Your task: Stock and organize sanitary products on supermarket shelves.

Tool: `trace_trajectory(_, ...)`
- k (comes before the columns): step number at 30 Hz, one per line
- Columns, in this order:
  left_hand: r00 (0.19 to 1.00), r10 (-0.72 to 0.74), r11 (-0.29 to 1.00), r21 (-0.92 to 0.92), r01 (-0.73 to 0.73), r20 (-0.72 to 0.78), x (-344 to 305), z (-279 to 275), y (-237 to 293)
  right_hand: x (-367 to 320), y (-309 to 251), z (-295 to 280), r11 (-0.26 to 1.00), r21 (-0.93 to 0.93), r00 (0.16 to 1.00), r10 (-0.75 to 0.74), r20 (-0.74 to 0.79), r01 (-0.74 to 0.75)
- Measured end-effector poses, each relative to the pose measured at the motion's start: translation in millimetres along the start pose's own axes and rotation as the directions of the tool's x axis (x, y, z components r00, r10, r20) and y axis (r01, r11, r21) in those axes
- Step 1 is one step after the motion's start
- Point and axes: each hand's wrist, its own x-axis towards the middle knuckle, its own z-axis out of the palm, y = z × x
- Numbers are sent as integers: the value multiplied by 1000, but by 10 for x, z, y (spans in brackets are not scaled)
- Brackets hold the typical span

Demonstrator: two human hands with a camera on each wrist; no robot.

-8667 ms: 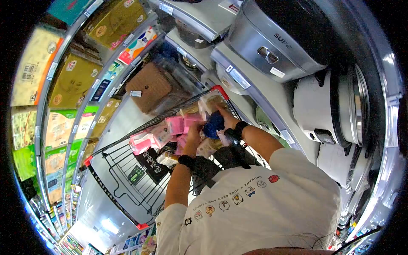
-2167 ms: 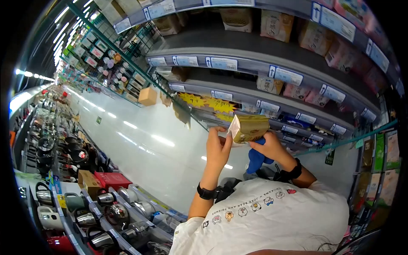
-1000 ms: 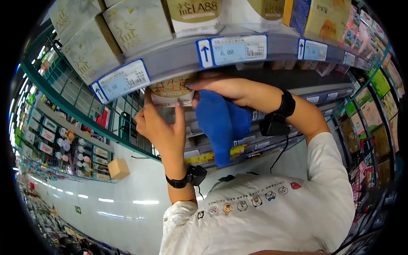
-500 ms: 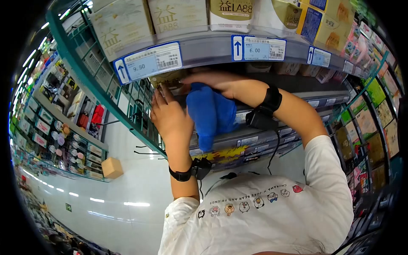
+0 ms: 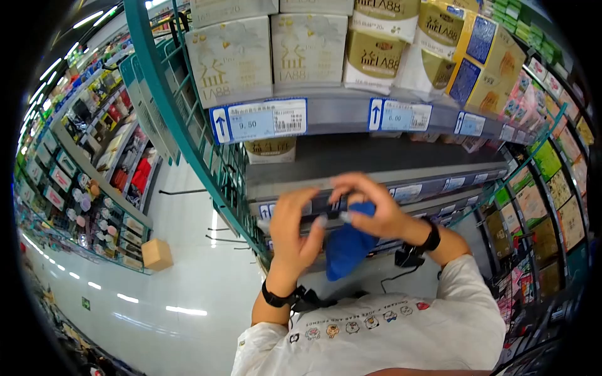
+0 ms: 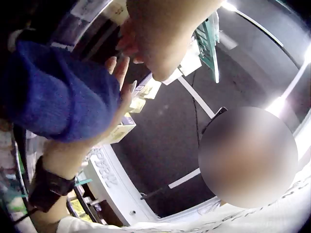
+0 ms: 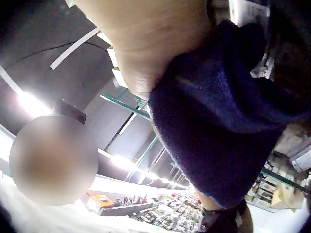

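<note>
Just below the centre of the head view, your right hand (image 5: pixel 376 210) curls over a soft blue cloth (image 5: pixel 347 245). The cloth bunches under the palm and hangs down in front of the grey shelf rail (image 5: pixel 434 186) with its paper price labels (image 5: pixel 406 192). Your left hand (image 5: pixel 290 233) is beside it, fingers straight and holding nothing, its fingertips close to those of the right.

The hold on the cloth looks like the weak point. The thumb and forefinger arch away above it, so I judge that only the lower fingers pin it. Loosening them would let it drop to the pale floor (image 5: pixel 188 276). The dangling fold could also catch a label on the rail and drag it out of its strip.

Above and left of your hands, a cream-and-gold carton (image 5: pixel 271 150) stands near the front of the dark shelf (image 5: pixel 376 156). A careless lift of either wrist might knock it off.
</note>
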Motion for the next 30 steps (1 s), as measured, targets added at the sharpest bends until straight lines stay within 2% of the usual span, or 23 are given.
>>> trace_trajectory(1,999,3,996,-86,0,36,-18,41,15,-100,41,33,999,-48,1000,11,12,-11)
trace_trajectory(2,997,4,985,-170,9,74,-40,90,44,-187,98,58,1000,-19,999,20,-31,-21)
trace_trajectory(5,954,-131,968,-175,182,268,-110,253,237,-461,273,111,991,112,977,88,-193,-67)
trace_trajectory(6,945,-129,974,-138,177,299,-134,310,304,-556,296,77,986,136,964,131,-232,-101)
trace_trajectory(8,887,-199,944,-160,288,417,-227,423,450,-776,354,-9,981,136,932,176,-316,-139)
trace_trajectory(9,845,-237,918,-175,357,479,-280,494,510,-919,362,-37,966,195,908,231,-349,-170)
trace_trajectory(11,782,-150,923,-198,330,604,-365,690,550,-1254,359,-100,925,304,847,343,-406,-229)
trace_trajectory(12,743,-103,922,-217,321,662,-423,826,564,-1450,410,-123,929,287,815,348,-463,-233)
trace_trajectory(15,547,64,858,-326,398,834,-661,1407,560,-2125,459,-197,871,448,656,459,-599,-201)
trace_trajectory(16,584,189,890,-389,238,789,-739,1565,687,-2346,445,-225,859,472,591,488,-642,-197)
trace_trajectory(17,542,170,903,-350,248,823,-822,1759,835,-2602,439,-253,874,450,553,471,-687,-185)
trace_trajectory(19,422,149,928,-274,252,894,-1070,2190,1204,-3134,365,-307,857,478,421,511,-749,-190)
trace_trajectory(20,375,164,916,-282,285,912,-1222,2457,1370,-3440,299,-324,855,486,352,518,-779,-182)
trace_trajectory(23,298,359,800,-456,391,885,-1713,3216,1846,-4341,66,-361,849,508,165,527,-834,-145)
trace_trajectory(24,200,365,771,-416,483,909,-1789,3372,2059,-4682,-20,-342,848,513,109,527,-843,-133)
trace_trajectory(25,123,391,775,-399,491,912,-1887,3516,2248,-5023,-101,-292,847,519,49,526,-849,-115)
trace_trajectory(27,-42,443,783,-363,505,896,-2123,3779,2602,-5644,-275,-165,837,528,60,540,-839,-144)
trace_trajectory(30,-75,516,780,-431,453,854,-2526,4201,3063,-6346,-576,55,832,543,65,552,-831,-114)
